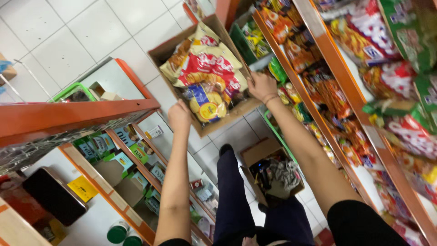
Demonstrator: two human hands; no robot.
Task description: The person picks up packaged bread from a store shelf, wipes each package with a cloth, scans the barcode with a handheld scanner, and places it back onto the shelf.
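Both my hands hold up a brown cardboard box (160, 51) full of red and yellow snack bags (207, 70). My left hand (179, 116) grips the box's near left edge. My right hand (261, 85) grips the near right edge, next to the shelf. The box hangs above the white tiled floor, tilted, its open top facing me. My legs in dark trousers stand below it.
An orange shelf unit (337, 68) packed with snack bags runs along the right. Another orange shelf (68, 116) with green boxes stands on the left. A smaller open cardboard box (255, 155) sits on the floor by my feet. A green basket (73, 91) lies behind the left shelf.
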